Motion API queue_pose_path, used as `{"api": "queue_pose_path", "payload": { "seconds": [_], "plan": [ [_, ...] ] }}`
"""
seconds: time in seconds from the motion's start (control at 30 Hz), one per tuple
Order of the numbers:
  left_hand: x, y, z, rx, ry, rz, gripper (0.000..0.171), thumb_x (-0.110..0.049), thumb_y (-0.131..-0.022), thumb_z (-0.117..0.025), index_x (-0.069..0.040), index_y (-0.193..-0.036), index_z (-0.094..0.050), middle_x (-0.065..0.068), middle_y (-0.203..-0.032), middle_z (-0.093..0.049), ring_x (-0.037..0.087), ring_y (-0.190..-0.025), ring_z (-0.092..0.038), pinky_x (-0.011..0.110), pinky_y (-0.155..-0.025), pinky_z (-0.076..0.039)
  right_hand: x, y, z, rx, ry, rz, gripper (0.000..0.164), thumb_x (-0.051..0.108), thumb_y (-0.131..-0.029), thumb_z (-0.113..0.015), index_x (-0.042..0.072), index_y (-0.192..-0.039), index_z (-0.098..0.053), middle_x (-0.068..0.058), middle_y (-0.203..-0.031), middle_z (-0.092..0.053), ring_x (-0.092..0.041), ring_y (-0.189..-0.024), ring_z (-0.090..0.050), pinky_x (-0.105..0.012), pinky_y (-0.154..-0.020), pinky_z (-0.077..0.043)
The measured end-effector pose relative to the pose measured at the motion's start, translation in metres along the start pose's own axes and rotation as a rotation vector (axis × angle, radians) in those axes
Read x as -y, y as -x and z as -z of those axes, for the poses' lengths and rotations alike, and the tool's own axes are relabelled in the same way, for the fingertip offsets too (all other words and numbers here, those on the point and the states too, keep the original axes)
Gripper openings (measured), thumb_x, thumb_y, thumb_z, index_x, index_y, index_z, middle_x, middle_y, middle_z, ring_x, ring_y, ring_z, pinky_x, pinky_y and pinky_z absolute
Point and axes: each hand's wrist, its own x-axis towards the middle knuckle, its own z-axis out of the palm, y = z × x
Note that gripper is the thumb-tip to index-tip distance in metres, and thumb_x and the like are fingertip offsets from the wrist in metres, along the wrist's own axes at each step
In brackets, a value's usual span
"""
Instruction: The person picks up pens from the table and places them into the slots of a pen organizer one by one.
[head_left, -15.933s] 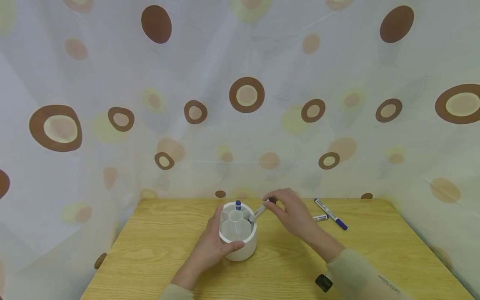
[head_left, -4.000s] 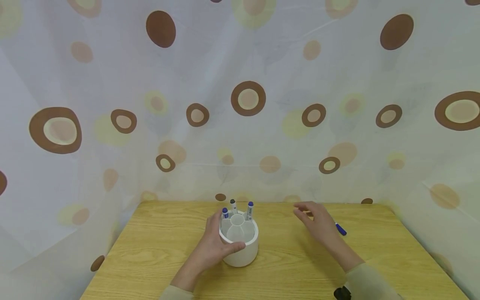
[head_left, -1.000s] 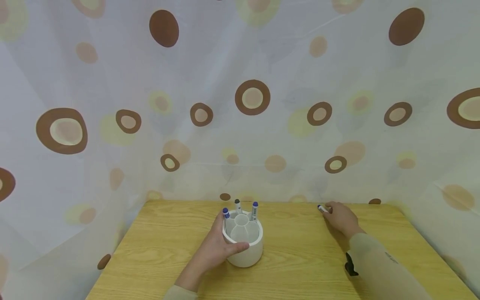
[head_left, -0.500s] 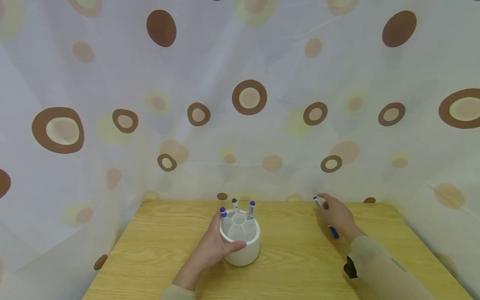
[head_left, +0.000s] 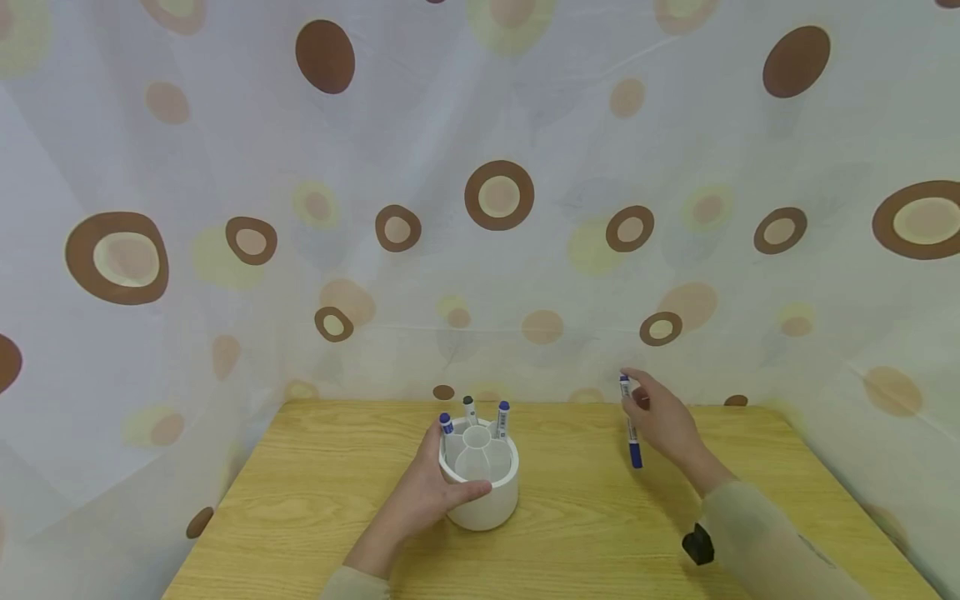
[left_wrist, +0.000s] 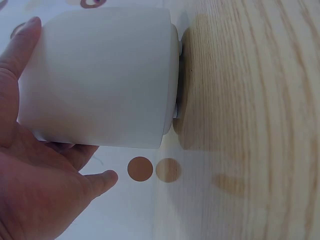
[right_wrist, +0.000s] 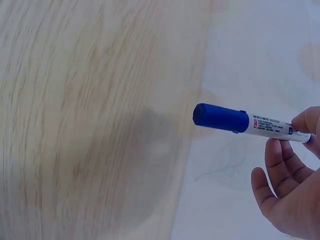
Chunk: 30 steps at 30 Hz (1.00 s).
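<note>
My left hand (head_left: 423, 498) grips a white round pen holder (head_left: 487, 505), thumb over its front rim and fingers round its left side. Three markers stand in its outer compartments: a blue-ended one (head_left: 446, 424) at left, a black-ended one (head_left: 470, 411) at the back and another blue-ended one (head_left: 503, 420) at right. To the right, my right hand (head_left: 666, 423) pinches a white whiteboard marker (right_wrist: 272, 126) near its tail end, blue cap (head_left: 636, 455) pointing down above the table. In the left wrist view the smooth holder wall (left_wrist: 105, 75) fills the space beside the thumb.
The holder stands on a light wooden table (head_left: 330, 483). A patterned curtain (head_left: 540, 275) with brown spots hangs close behind the table and along both sides. Under my right sleeve (head_left: 757, 533) shows a black strap-mounted device (head_left: 698, 544).
Across the earlier frames, the standing markers went from one to three. Lately my right hand has picked the last marker up off the table and turned it cap down, moving slightly left.
</note>
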Motion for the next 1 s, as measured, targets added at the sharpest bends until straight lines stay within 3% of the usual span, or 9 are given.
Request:
{"api": "queue_pose_path", "payload": {
  "seconds": [0.17,0.5,1.0],
  "plan": [
    [0.0,0.0,0.0,0.001,-0.007,-0.005,0.13,-0.032,-0.083,-0.1,-0.006,-0.175,-0.013,0.022,-0.164,-0.047,0.041,-0.144,-0.053,0.066,-0.123,-0.039,0.021,0.009,0.0,-0.032,-0.08,0.032,0.053,0.02,-0.114,-0.059,0.008,-0.164,-0.048,-0.019,-0.122,-0.069,-0.042,-0.115,-0.07,-0.039,-0.075,-0.056],
    [-0.001,0.001,0.0,0.0,-0.006,0.018,0.133,-0.033,-0.083,-0.101,-0.006,-0.176,-0.009,0.023,-0.166,-0.045,0.043,-0.147,-0.051,0.067,-0.125,-0.036,0.059,0.024,-0.001,-0.064,-0.158,0.089,0.049,0.021,-0.114,-0.063,0.012,-0.16,-0.05,-0.017,-0.122,-0.068,-0.043,-0.12,-0.071,-0.058,-0.093,-0.061],
    [-0.001,0.0,0.0,0.0,-0.018,0.014,0.132,-0.034,-0.083,-0.1,-0.006,-0.175,-0.011,0.023,-0.165,-0.046,0.043,-0.146,-0.052,0.067,-0.124,-0.038,0.093,0.038,-0.005,-0.1,-0.257,0.171,0.041,0.018,-0.112,-0.068,0.018,-0.151,-0.055,-0.008,-0.112,-0.072,-0.035,-0.115,-0.074,-0.048,-0.09,-0.059]
  ]
}}
